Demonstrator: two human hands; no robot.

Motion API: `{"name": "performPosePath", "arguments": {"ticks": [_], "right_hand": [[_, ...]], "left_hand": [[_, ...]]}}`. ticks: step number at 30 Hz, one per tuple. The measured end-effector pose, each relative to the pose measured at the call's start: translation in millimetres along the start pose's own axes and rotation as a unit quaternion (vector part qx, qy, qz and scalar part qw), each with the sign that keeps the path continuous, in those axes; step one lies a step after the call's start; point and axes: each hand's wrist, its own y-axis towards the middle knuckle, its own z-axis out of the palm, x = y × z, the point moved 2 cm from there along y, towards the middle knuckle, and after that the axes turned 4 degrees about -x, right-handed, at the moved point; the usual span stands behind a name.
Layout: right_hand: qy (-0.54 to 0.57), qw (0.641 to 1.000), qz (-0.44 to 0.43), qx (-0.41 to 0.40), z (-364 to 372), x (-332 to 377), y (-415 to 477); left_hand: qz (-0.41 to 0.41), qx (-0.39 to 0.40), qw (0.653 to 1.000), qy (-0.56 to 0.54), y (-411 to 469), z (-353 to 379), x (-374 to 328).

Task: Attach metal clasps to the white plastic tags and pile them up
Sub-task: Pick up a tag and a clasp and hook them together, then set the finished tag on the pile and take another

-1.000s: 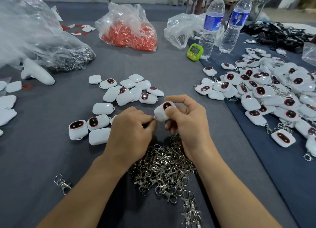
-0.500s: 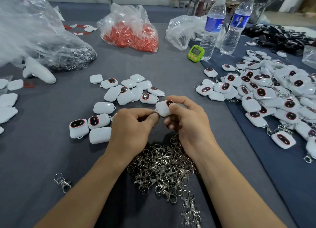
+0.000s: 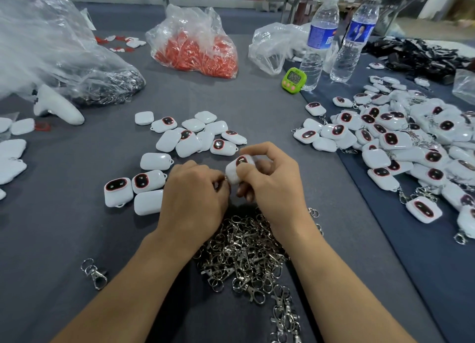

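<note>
Head camera looks down on your two hands meeting over the grey cloth. Your right hand [image 3: 270,180] pinches one white tag [image 3: 237,169] between thumb and fingers; the tag is smooth, glossy plastic, a rounded rectangle with a dark oval window ringed in red. Your left hand [image 3: 195,196] is curled with its fingertips pressed to the tag's lower left edge, where a glint of metal shows; whether that is a clasp I cannot tell.

Directly below both hands lies the heap of clasps [image 3: 246,255], shiny silver metal, rings and swivel hooks tangled too thickly to count. One loose clasp [image 3: 94,273] lies apart, well to the lower left of your left hand.

Just left of and beyond your left hand sit the bare tags [image 3: 180,147], about fourteen, some face up, some showing plain white backs. To the right of your right hand spreads the finished pile [image 3: 401,142], tags with metal clasps on them, too many to count, lying partly on a darker blue cloth.

Farther beyond your hands stand two clear water bottles [image 3: 318,34] with blue labels; the print is not readable. Beside them sits a small green timer [image 3: 294,79], digits blurred. Farther left of those is a clear bag of red pieces [image 3: 195,46], and at far left a big crinkled clear bag [image 3: 51,54].
</note>
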Motion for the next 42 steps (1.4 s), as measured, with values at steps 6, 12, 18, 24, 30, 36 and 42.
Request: {"name": "performPosePath", "arguments": {"ticks": [6, 12, 18, 24, 30, 36, 42], "right_hand": [[0.041, 0.996, 0.07, -0.048, -14, -3, 10], [0.063, 0.993, 0.088, -0.04, -17, -5, 11], [0.057, 0.994, 0.091, -0.028, -17, -4, 12], [0.078, 0.991, 0.11, 0.011, -19, 1, 11], [0.049, 0.992, 0.114, -0.02, -20, 3, 12], [0.004, 0.992, 0.107, -0.065, -22, 3, 14], [0.098, 0.986, 0.114, -0.067, -31, 10, 18]], "left_hand": [[-0.108, -0.035, 0.983, -0.142, 4, 0, -1], [-0.097, -0.054, 0.987, -0.113, 3, -1, -1], [-0.079, -0.058, 0.993, -0.064, 1, 1, 0], [-0.028, -0.041, 0.996, -0.079, -1, -1, -6], [0.034, -0.062, 0.996, -0.059, -2, -4, -6], [0.105, -0.045, 0.992, -0.044, -2, 0, -3], [0.028, -0.056, 0.996, -0.057, -1, 1, -1]]}}
